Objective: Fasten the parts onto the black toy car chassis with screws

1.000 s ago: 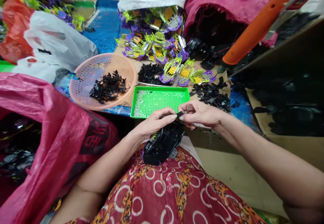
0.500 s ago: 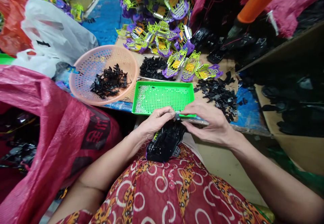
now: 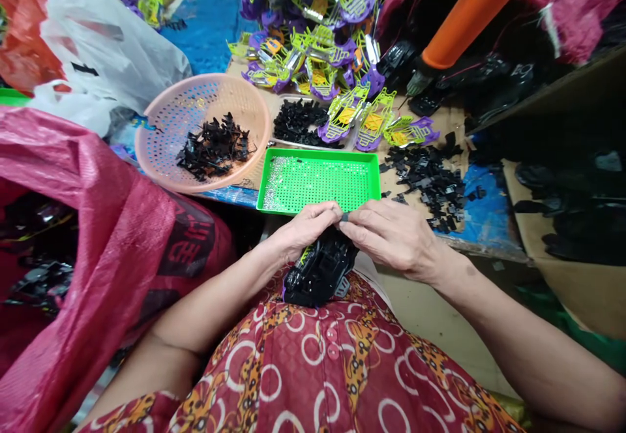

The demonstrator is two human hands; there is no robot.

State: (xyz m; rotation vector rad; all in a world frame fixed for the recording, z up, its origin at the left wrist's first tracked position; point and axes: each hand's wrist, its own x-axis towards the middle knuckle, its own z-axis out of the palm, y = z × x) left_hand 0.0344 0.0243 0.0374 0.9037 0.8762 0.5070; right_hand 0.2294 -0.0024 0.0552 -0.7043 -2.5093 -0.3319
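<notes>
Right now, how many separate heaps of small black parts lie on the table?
3: one in the pink basket, one in the metal tray behind the green tray, one loose at the right. More may be hidden.

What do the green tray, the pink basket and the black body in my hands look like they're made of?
Green tray: moulded plastic, smooth rim, perforated floor. Pink basket: matte plastic with even round holes. Black body: probably hard glossy plastic, judging by its highlights.

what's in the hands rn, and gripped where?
Both hands hold a black toy car body at its upper end: left hand on the left side, right hand on the right, fingertips meeting on a small black piece.
</notes>
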